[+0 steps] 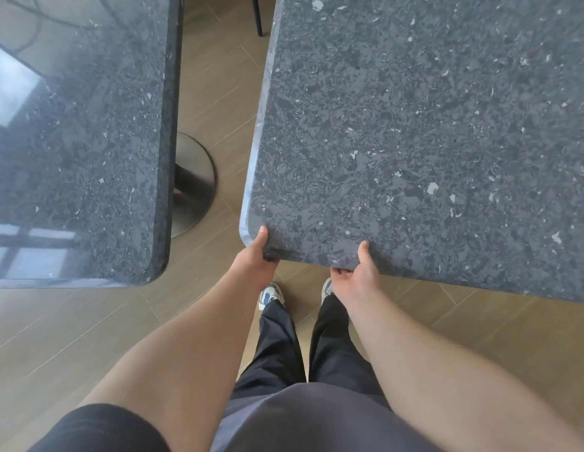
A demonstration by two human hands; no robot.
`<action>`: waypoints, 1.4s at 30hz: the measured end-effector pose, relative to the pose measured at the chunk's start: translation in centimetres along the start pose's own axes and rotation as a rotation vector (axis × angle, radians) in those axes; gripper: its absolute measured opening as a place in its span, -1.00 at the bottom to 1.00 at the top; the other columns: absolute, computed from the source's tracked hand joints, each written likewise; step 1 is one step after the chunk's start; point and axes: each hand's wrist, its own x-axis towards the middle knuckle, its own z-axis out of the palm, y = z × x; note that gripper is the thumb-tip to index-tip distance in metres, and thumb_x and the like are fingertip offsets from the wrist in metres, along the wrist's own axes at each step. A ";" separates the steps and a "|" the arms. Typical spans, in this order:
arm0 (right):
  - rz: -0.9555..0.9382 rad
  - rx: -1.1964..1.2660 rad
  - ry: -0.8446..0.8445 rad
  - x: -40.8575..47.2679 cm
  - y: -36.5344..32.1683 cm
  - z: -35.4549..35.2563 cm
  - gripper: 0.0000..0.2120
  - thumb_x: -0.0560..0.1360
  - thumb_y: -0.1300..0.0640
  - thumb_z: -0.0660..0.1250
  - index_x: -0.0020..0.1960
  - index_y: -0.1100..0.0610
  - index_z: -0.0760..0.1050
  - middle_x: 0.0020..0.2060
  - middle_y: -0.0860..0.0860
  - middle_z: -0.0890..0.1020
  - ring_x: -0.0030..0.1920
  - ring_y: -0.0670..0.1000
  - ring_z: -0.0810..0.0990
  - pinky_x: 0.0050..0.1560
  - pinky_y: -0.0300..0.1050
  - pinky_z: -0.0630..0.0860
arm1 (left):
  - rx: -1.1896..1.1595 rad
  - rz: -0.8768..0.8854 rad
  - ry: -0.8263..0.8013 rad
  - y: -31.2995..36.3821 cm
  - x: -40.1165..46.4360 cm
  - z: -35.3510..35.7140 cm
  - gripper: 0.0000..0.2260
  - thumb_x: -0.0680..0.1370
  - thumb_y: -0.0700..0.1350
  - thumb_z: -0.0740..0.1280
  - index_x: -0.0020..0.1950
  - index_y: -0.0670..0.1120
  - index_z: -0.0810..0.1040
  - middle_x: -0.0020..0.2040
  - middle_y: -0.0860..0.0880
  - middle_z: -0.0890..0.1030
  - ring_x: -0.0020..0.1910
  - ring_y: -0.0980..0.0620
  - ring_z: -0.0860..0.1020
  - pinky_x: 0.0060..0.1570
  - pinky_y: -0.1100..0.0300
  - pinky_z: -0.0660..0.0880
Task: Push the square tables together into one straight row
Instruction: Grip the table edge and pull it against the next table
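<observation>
The left hand (256,252) is gripping the near edge of the right table (430,132), right at its rounded near-left corner: the thumb is lying flat on the speckled dark top and the other fingers are curling under the edge, mostly hidden. The right hand (359,272) is gripping the same near edge just toward 3 o'clock of the left hand, thumb on top, fingers wrapping beneath. Both bare forearms are reaching up from 6 o'clock.

The right table is filling the view from 12 to 3 o'clock and is sitting skewed, its left edge slanting away from the left table (78,141). The left table is occupying the 9 to 11 o'clock side, its glossy top reflecting a window. The two tables are standing apart, with a strip of wooden floor (218,93) showing between them, wider toward 12 o'clock. A round metal base (194,181) is peeking out from under the left table's right edge. At 12 o'clock a dark leg (257,14) is standing on the floor. Below the hands, black trousers (277,347) and two sneakers (271,295) are showing.
</observation>
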 end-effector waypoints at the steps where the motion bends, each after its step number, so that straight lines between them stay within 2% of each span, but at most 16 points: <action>1: -0.004 -0.009 0.005 0.0 0.0 0.0 -0.60 0.53 0.00 0.46 0.26 0.18 0.50 0.10 0.14 0.65 0.09 0.12 0.65 0.21 0.12 0.59 | 0.009 -0.012 -0.005 0.1 0.1 -0.2 -0.68 0.54 -0.06 0.48 0.17 -0.18 0.49 0.10 -0.12 0.65 0.05 -0.07 0.63 0.18 0.06 0.52; 5: 0.005 -0.026 0.023 0.0 -0.5 0.0 -0.53 0.54 0.00 0.45 0.34 0.18 0.42 0.17 0.17 0.61 0.13 0.16 0.62 0.31 0.20 0.53 | 0.050 0.003 0.011 0.3 0.1 0.1 -0.68 0.56 -0.07 0.46 0.21 -0.19 0.47 0.08 -0.13 0.65 0.01 -0.08 0.64 0.16 0.02 0.54; 8: 0.015 -0.035 0.031 -0.1 -0.5 0.1 -0.45 0.54 -0.01 0.44 0.42 0.19 0.37 0.25 0.18 0.58 0.25 0.18 0.58 0.34 0.21 0.51 | 0.073 0.030 0.024 0.1 0.2 0.3 -0.61 0.58 -0.08 0.44 0.33 -0.18 0.43 0.20 -0.14 0.62 0.02 -0.08 0.63 0.25 -0.01 0.52; 12: 0.007 -0.021 0.018 -0.1 -0.7 -0.1 -0.46 0.54 0.01 0.44 0.41 0.19 0.36 0.22 0.18 0.59 0.24 0.17 0.58 0.32 0.22 0.51 | 0.108 0.042 0.011 0.0 0.3 0.2 -0.51 0.59 -0.07 0.43 0.45 -0.18 0.38 0.34 -0.15 0.57 0.22 -0.11 0.59 0.26 -0.01 0.51; 15: 0.005 -0.022 0.010 0.0 -0.8 -0.5 -0.48 0.54 0.02 0.44 0.39 0.18 0.35 0.19 0.17 0.59 0.22 0.17 0.57 0.33 0.23 0.50 | 0.118 0.061 0.028 -0.2 0.3 0.1 -0.51 0.58 -0.07 0.43 0.44 -0.17 0.37 0.37 -0.15 0.55 0.26 -0.12 0.56 0.31 -0.04 0.49; 16: 0.006 -0.025 0.006 0.0 -0.9 -0.6 -0.49 0.55 0.01 0.44 0.39 0.17 0.35 0.18 0.16 0.58 0.21 0.16 0.57 0.34 0.23 0.50 | 0.125 0.062 0.034 -0.3 0.2 0.0 -0.54 0.58 -0.06 0.43 0.41 -0.17 0.38 0.37 -0.14 0.55 0.23 -0.11 0.57 0.28 -0.03 0.51; 19: 0.009 -0.048 -0.002 0.0 -1.0 -1.4 -0.51 0.55 0.00 0.42 0.37 0.17 0.36 0.13 0.15 0.59 0.16 0.15 0.57 0.35 0.21 0.50 | 0.126 0.059 0.050 -1.2 -0.2 -0.5 -0.61 0.58 -0.05 0.44 0.31 -0.15 0.41 0.32 -0.13 0.57 0.05 -0.07 0.61 0.00 0.01 0.58; 20: 0.007 -0.056 -0.003 0.0 -1.1 -1.8 -0.51 0.56 0.00 0.42 0.37 0.17 0.36 0.13 0.16 0.59 0.16 0.15 0.58 0.35 0.20 0.50 | 0.123 0.062 0.053 -1.6 -0.4 -0.7 -0.60 0.58 -0.05 0.44 0.32 -0.17 0.41 0.32 -0.13 0.58 0.04 -0.07 0.61 0.01 0.00 0.58; 22: 0.006 -0.077 -0.008 -0.2 -1.4 -2.6 -0.51 0.56 -0.01 0.42 0.37 0.18 0.36 0.18 0.17 0.59 0.16 0.16 0.59 0.34 0.19 0.50 | 0.118 0.072 0.057 -2.5 -0.7 -1.2 -0.52 0.57 -0.05 0.45 0.41 -0.20 0.39 0.35 -0.14 0.56 0.12 -0.11 0.60 0.19 -0.04 0.56; 24: 0.019 -0.097 -0.013 -0.5 -1.7 -3.5 -0.52 0.55 -0.02 0.42 0.34 0.19 0.37 0.22 0.19 0.58 0.13 0.16 0.60 0.33 0.18 0.51 | 0.113 0.081 0.059 -3.6 -1.1 -1.8 -0.48 0.58 -0.06 0.44 0.46 -0.20 0.37 0.38 -0.16 0.54 0.24 -0.14 0.58 0.28 -0.08 0.52; 27: 0.039 -0.128 -0.011 -0.8 -2.4 -4.9 -0.48 0.56 -0.04 0.41 0.38 0.21 0.37 0.25 0.21 0.58 0.21 0.18 0.59 0.34 0.19 0.51 | 0.129 0.090 0.059 -5.4 -2.0 -2.5 -0.48 0.59 -0.03 0.42 0.46 -0.21 0.36 0.38 -0.16 0.54 0.32 -0.16 0.55 0.30 -0.08 0.52; 30: 0.041 -0.161 -0.003 -1.0 -3.0 -6.3 -0.44 0.57 -0.05 0.39 0.43 0.23 0.36 0.26 0.20 0.58 0.27 0.20 0.58 0.34 0.21 0.51 | 0.220 0.102 0.055 -7.0 -2.6 -3.3 -0.51 0.59 0.05 0.41 0.39 -0.21 0.41 0.29 -0.14 0.57 0.29 -0.14 0.58 0.18 -0.02 0.60; 33: 0.052 -0.178 0.008 -1.2 -3.4 -7.3 -0.44 0.56 -0.06 0.39 0.43 0.22 0.37 0.28 0.19 0.58 0.28 0.20 0.58 0.36 0.21 0.49 | 0.178 0.043 0.063 -7.9 -2.8 -4.0 -0.50 0.60 0.01 0.40 0.45 -0.21 0.40 0.32 -0.14 0.59 0.28 -0.16 0.58 0.35 -0.08 0.49; 38: 0.077 -0.193 0.014 -1.4 -3.8 -7.6 -0.44 0.57 -0.06 0.39 0.42 0.24 0.37 0.27 0.19 0.57 0.28 0.20 0.57 0.39 0.22 0.46 | 0.049 0.002 0.093 -8.3 -3.4 -3.6 -0.53 0.59 -0.03 0.42 0.43 -0.16 0.42 0.34 -0.15 0.58 0.30 -0.15 0.57 0.38 -0.07 0.45; 42: 0.112 -0.213 0.006 -2.3 -4.5 -7.7 -0.51 0.61 0.01 0.35 0.42 0.23 0.32 0.23 0.21 0.54 0.37 0.22 0.49 0.43 0.23 0.40 | 0.075 -0.026 0.098 -7.8 -5.0 -2.7 -0.58 0.62 -0.07 0.39 0.42 -0.19 0.43 0.36 -0.18 0.57 0.33 -0.17 0.55 0.41 -0.06 0.42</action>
